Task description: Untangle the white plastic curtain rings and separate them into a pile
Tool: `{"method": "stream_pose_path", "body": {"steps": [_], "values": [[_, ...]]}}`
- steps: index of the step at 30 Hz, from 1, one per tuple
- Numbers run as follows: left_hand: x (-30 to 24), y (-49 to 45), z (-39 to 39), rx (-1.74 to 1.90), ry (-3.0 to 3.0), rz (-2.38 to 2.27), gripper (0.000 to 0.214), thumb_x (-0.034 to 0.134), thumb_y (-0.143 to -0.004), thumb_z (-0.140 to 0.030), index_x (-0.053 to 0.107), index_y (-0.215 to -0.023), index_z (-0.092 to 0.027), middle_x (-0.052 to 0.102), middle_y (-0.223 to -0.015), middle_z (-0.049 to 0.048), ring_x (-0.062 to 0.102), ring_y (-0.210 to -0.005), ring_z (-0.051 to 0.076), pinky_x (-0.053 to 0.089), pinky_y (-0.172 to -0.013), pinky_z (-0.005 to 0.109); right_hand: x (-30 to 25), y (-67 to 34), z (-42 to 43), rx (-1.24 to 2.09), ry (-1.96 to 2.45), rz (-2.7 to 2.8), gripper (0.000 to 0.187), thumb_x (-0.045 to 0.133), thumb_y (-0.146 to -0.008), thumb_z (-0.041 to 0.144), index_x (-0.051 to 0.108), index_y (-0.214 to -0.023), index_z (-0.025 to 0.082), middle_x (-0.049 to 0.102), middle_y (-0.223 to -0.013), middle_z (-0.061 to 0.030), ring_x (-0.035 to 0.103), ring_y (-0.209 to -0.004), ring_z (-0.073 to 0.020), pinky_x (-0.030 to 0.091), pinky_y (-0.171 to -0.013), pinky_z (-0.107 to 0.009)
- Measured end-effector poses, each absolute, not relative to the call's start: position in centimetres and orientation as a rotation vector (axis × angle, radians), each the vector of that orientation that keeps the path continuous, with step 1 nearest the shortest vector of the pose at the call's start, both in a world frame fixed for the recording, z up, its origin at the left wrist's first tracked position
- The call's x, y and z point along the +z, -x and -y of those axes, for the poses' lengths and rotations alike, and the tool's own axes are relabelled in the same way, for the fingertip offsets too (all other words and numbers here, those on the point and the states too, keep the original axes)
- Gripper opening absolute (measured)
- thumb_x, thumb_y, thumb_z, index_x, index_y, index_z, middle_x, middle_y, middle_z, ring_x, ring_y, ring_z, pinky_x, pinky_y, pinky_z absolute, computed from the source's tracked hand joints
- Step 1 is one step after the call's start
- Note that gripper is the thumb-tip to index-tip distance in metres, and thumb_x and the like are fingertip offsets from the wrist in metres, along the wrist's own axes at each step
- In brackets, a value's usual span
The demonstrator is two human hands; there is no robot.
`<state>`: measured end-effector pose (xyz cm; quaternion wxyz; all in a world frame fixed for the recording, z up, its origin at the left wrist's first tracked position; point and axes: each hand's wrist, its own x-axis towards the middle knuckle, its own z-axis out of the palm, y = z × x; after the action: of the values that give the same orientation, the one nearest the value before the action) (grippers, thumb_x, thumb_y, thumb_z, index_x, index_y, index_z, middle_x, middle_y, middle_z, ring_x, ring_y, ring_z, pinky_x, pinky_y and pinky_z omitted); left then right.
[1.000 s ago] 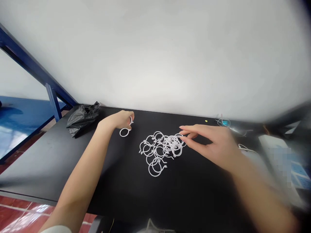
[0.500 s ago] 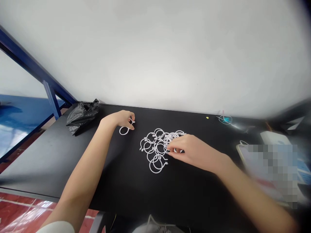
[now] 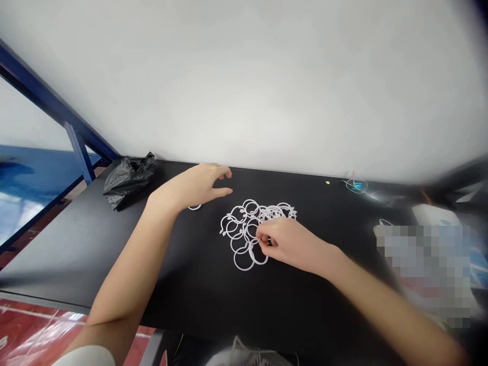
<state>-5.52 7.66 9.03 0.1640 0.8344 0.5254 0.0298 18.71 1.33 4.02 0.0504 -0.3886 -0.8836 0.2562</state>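
A heap of white plastic rings (image 3: pixel 247 223) lies in the middle of the black table (image 3: pixel 76 244). My right hand (image 3: pixel 290 241) rests on the heap's right side, fingers pinched on a ring near its front. My left hand (image 3: pixel 198 185) hovers left of the heap with fingers stretched out toward it, holding nothing. One single white ring (image 3: pixel 194 207) lies on the table just under that hand, partly hidden by it.
A crumpled black plastic bag (image 3: pixel 127 178) sits at the table's far left corner. A blue metal frame (image 3: pixel 76 147) stands beyond it. At the right are a blurred patch and a white object (image 3: pixel 434 216). A small round clear object (image 3: pixel 354 185) lies at the back right.
My left hand let go of the single ring and opened, reaching right toward the heap. My right hand came down onto the heap and closed on a ring.
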Motion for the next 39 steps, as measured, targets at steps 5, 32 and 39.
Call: {"method": "stream_pose_path", "body": {"steps": [5,32,39], "values": [[10.5,-0.5,-3.1,0.533,-2.629,-1.138,0.048,0.042,-0.095,-0.060,0.056,-0.111,-0.017,0.067,-0.090,0.0042,0.063,-0.075,0.017,0.045,-0.063,0.026,8.2,-20.9,-1.2,0.628,1.109,2.201,0.009,0.060,-0.081,0.011,0.065,-0.083,0.018,0.061,-0.069,0.0033,0.052,-0.055,-0.0079,0.043,-0.054,-0.021],[11.0,-0.8,-0.5,0.959,-2.755,-0.898,0.019,0.046,-0.099,-0.037,0.042,-0.107,-0.020,0.053,-0.081,-0.0008,0.048,-0.055,0.008,0.037,-0.047,0.020,11.6,-23.0,0.6,0.044,0.749,2.292,0.019,0.056,-0.095,0.020,0.072,-0.092,0.028,0.077,-0.086,0.0012,0.073,-0.067,-0.0148,0.061,-0.062,-0.023],[10.5,-0.9,-0.6,1.054,-2.634,-0.781,0.019,0.049,-0.099,-0.036,0.042,-0.107,-0.020,0.056,-0.087,0.0008,0.046,-0.055,0.007,0.039,-0.050,0.021,11.5,-22.8,1.2,0.051,0.740,2.236,0.021,0.056,-0.094,0.017,0.071,-0.095,0.031,0.077,-0.087,0.0024,0.072,-0.069,-0.0130,0.059,-0.060,-0.022]]}}
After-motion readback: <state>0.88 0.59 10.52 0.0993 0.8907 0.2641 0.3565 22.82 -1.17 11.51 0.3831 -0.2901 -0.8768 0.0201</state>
